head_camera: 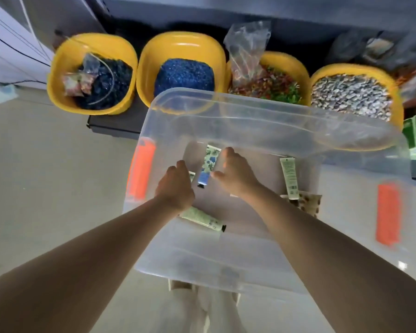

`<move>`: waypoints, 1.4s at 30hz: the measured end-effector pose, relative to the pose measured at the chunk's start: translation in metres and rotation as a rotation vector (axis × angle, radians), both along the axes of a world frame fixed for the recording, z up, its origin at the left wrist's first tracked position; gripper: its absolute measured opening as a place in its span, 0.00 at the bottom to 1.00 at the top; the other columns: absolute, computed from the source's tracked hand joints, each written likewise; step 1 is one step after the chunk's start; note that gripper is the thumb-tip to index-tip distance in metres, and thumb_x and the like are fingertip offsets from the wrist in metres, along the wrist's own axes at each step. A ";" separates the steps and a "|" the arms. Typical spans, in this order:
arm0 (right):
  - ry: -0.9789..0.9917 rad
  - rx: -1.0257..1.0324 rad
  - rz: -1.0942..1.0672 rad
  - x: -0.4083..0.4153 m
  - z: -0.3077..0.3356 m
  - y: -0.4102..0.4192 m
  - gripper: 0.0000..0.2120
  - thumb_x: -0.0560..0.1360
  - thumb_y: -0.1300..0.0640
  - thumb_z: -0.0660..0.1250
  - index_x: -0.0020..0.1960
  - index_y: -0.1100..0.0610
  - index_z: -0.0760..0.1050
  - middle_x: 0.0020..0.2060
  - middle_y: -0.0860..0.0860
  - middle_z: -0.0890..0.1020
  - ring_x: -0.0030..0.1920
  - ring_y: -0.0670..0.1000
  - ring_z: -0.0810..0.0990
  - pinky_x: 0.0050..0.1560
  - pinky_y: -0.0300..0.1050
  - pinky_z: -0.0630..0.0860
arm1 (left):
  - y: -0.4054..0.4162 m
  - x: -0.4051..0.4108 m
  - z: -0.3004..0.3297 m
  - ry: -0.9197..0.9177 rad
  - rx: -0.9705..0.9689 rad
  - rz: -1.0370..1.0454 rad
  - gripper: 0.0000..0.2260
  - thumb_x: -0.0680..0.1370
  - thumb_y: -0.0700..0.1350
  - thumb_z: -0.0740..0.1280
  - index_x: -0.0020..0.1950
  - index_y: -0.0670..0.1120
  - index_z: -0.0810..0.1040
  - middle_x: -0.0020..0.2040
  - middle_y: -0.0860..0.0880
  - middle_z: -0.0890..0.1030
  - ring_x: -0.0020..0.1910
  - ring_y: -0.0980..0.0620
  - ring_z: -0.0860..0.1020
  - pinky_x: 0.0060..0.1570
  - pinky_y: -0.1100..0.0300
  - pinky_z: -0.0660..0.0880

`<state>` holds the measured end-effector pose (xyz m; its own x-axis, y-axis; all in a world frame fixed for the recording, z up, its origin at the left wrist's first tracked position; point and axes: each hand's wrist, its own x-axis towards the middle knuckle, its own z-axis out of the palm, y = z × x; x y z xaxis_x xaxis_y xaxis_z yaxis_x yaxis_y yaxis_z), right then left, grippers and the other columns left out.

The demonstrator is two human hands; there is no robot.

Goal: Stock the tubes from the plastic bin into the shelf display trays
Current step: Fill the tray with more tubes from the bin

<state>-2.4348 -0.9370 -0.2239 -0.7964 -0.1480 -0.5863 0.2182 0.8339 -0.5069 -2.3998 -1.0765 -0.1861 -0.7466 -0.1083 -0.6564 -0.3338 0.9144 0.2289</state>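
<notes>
A person is reaching both hands into a clear bin (pixel 262 126) sitting on the floor (pixel 46 164), its sides bearing orange labels (pixel 388 213) whose writing is too blurred to read. The left hand (pixel 175 186) and right hand (pixel 235 171) are flanking a blue tube (pixel 208 168) with a leaf print, fingers loosely curved and narrowing toward it; a grip cannot be confirmed. A green tube (pixel 203 218) is lying under the left wrist, another green tube (pixel 289 177) to the right, its small print illegible. Behind the bin, 4 yellow bowls (pixel 178 46) of coloured pieces are lining a low shelf (pixel 111 121), a plastic bag (pixel 246 51) standing in the third.
</notes>
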 end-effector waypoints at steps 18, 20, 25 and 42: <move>0.032 0.255 -0.079 0.008 -0.036 0.030 0.18 0.70 0.60 0.67 0.59 0.61 0.69 0.58 0.58 0.74 0.57 0.59 0.76 0.45 0.44 0.68 | 0.023 0.020 -0.040 0.056 -0.234 -0.073 0.20 0.76 0.34 0.58 0.67 0.43 0.61 0.60 0.41 0.71 0.59 0.42 0.73 0.49 0.53 0.71; 0.034 0.221 -0.089 0.010 -0.038 0.041 0.15 0.71 0.59 0.67 0.56 0.62 0.71 0.57 0.58 0.74 0.56 0.59 0.75 0.44 0.43 0.65 | 0.026 0.020 -0.048 0.072 -0.235 -0.060 0.20 0.77 0.35 0.57 0.68 0.43 0.59 0.60 0.41 0.69 0.59 0.42 0.71 0.49 0.53 0.71; 0.051 0.055 -0.171 0.008 -0.040 0.054 0.10 0.71 0.60 0.67 0.43 0.55 0.64 0.43 0.54 0.77 0.43 0.57 0.74 0.38 0.42 0.65 | 0.026 0.018 -0.064 0.058 -0.217 -0.082 0.24 0.75 0.35 0.64 0.67 0.44 0.59 0.59 0.42 0.72 0.59 0.43 0.70 0.46 0.55 0.70; 0.134 -0.266 -0.160 -0.009 0.258 0.062 0.13 0.66 0.51 0.73 0.42 0.57 0.75 0.38 0.64 0.80 0.41 0.64 0.81 0.44 0.64 0.78 | 0.010 -0.029 0.215 0.098 0.350 0.020 0.15 0.81 0.44 0.58 0.66 0.40 0.63 0.59 0.40 0.75 0.58 0.41 0.73 0.50 0.53 0.69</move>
